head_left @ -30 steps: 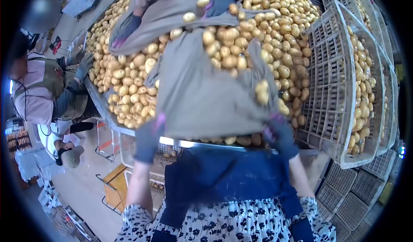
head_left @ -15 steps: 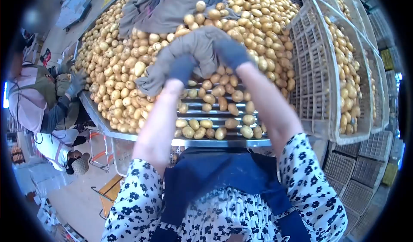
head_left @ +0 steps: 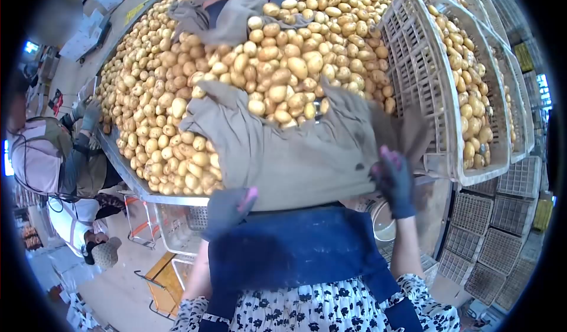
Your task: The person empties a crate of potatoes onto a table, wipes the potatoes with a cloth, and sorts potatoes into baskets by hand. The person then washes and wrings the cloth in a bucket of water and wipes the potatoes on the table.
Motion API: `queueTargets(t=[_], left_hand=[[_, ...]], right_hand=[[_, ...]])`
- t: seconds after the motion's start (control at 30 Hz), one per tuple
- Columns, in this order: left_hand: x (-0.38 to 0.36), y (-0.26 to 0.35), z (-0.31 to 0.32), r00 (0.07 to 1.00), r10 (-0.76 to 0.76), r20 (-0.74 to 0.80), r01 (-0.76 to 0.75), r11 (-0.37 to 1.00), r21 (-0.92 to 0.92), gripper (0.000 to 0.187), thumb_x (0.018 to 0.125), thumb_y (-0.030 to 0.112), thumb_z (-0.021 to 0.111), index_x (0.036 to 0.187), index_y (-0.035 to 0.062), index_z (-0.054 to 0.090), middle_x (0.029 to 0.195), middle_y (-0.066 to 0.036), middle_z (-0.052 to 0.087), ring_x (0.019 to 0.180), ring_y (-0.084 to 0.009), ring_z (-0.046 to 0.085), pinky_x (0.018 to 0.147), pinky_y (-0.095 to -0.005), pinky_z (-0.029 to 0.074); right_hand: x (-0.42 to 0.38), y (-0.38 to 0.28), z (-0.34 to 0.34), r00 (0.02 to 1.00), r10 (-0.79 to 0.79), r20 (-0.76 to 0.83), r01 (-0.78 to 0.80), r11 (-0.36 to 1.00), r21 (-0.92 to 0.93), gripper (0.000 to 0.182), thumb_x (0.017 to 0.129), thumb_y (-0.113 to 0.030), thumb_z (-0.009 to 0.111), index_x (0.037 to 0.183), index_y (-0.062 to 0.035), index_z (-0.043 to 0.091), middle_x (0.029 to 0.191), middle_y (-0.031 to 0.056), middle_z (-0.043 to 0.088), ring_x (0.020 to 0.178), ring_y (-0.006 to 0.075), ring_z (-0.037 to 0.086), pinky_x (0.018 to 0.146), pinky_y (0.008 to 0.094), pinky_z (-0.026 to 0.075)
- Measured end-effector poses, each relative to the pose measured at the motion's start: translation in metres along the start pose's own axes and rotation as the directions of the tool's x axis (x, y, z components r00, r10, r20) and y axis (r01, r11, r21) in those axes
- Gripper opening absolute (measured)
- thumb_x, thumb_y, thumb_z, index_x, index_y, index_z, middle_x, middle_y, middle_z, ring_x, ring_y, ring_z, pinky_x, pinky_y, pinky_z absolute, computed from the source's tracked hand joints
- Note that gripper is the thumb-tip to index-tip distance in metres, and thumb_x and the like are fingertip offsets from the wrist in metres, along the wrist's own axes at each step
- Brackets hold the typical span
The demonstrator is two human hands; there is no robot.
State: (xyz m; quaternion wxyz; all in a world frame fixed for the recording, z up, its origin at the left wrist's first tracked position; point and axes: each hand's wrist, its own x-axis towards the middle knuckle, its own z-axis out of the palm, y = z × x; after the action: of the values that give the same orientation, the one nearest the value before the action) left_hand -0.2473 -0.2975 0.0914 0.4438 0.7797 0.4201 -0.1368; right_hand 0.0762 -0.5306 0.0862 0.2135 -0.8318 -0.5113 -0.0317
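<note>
A grey-brown cloth lies spread over the near part of the potato pile and reaches the table's front edge. My left hand, in a dark glove with pink at the fingertips, is closed at the cloth's near left corner. On the right, my gloved right hand is closed at the cloth's right edge, its fingers bent and pink-tipped. Potatoes show beyond the cloth's far edge.
Plastic crates of potatoes stand along the right, with stacked crates below. Another person's gloved hands and a second cloth are at the far side. A co-worker stands at the left edge.
The bunched cloth is now spread out toward me over the slats. Both my hands have drawn back toward my body and moved apart. The far person's cloth has shifted and bunched.
</note>
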Motion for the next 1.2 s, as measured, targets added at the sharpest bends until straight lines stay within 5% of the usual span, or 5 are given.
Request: queueTargets(t=[0.1,0.5,0.9,1.1,1.2], left_hand=[[0.017,0.001,0.026,0.795,0.480,-0.372,-0.261,0.823,0.504,0.040,0.078,0.041,0.062,0.106,0.0124,0.059,0.093,-0.011,0.061,0.094,-0.0280,0.054,0.085,-0.0486,0.036],[0.124,0.029,0.048,0.881,0.201,-0.429,0.004,0.902,0.431,0.057,0.073,0.057,0.059,0.126,0.0364,0.050,0.144,-0.030,0.010,0.133,-0.0479,0.001,0.092,-0.0741,-0.001],[0.049,0.007,0.055,0.677,0.435,-0.593,-0.229,0.891,0.393,0.024,0.077,0.033,0.063,0.083,0.0095,0.063,0.109,-0.018,0.051,0.106,-0.0356,0.046,0.094,-0.0554,0.031],[-0.006,0.044,-0.029,0.802,-0.004,-0.598,-0.241,0.912,-0.331,0.020,0.082,0.022,0.061,0.092,0.0051,0.057,0.088,-0.008,0.053,0.075,-0.0155,0.055,0.065,-0.0271,0.044],[-0.021,0.064,-0.067,0.490,0.345,-0.800,-0.564,0.826,0.011,0.024,0.086,0.024,0.058,0.096,0.0025,0.054,0.092,-0.006,0.055,0.075,-0.0107,0.052,0.063,-0.0234,0.043]], right_hand=[[-0.018,-0.019,0.043,0.908,0.330,0.259,-0.357,0.932,0.061,0.056,0.077,-0.021,0.068,0.129,-0.0184,0.048,0.120,0.0199,0.048,0.097,0.0324,0.054,0.082,0.0376,0.045],[0.183,0.016,0.159,0.986,-0.139,0.090,0.116,0.968,0.225,0.047,0.087,-0.023,0.051,0.132,-0.0179,0.040,0.147,0.0207,0.005,0.132,0.0452,0.016,0.105,0.0466,0.026],[0.070,0.006,0.073,0.904,-0.375,0.206,0.411,0.894,-0.177,0.046,0.074,-0.011,0.060,0.119,-0.0178,0.052,0.111,0.0112,0.056,0.108,0.0342,0.049,0.087,0.0444,0.041],[0.105,-0.015,0.011,0.930,0.327,0.168,-0.294,0.936,-0.191,0.019,0.085,-0.016,0.052,0.102,-0.0089,0.052,0.086,0.0142,0.060,0.090,0.0313,0.058,0.074,0.0415,0.046],[0.132,-0.024,-0.032,0.964,0.076,-0.254,-0.094,0.994,-0.061,0.030,0.086,-0.021,0.055,0.113,-0.0098,0.047,0.094,0.0103,0.062,0.085,0.0305,0.060,0.068,0.0416,0.048]])
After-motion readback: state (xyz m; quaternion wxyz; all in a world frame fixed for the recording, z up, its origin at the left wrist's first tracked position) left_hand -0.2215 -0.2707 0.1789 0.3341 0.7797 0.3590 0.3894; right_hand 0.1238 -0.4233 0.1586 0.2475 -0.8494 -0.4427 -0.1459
